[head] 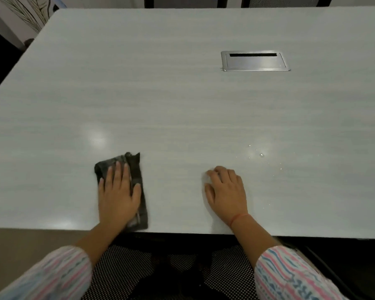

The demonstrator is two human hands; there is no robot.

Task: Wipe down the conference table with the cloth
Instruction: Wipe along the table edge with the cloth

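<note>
Charcoal folded cloth point(136, 169) lies flat on the pale wood-grain conference table point(160, 94), close to the near edge point(182, 231) and left of centre. The left hand point(117, 191) presses down on it with palm flat and fingers straight and spread; nothing is pinched or curled round, so the cloth is held only by downward pressure. The right hand point(226, 189) rests on the bare tabletop well apart from the cloth, its fingers loosely bent and gripping nothing that I can see; a pale smear at its fingertips is too blurred to name.

Judging by this, the wipe is at an early stage. A scatter of water droplets point(261, 155) sits just beyond and to the right of the right hand, and the far half of the top, with its metal cable hatch point(254, 61), looks unreached.

To do this step well, the flat palm should stay over the middle of the cloth so the folds do not roll up, and the strokes should be long, overlapping and run with the grain. The droplets need 1 firm pass, with the resting hand lifted out of the path, and the cloth should skirt the hatch slot so moisture is not pushed in
</note>
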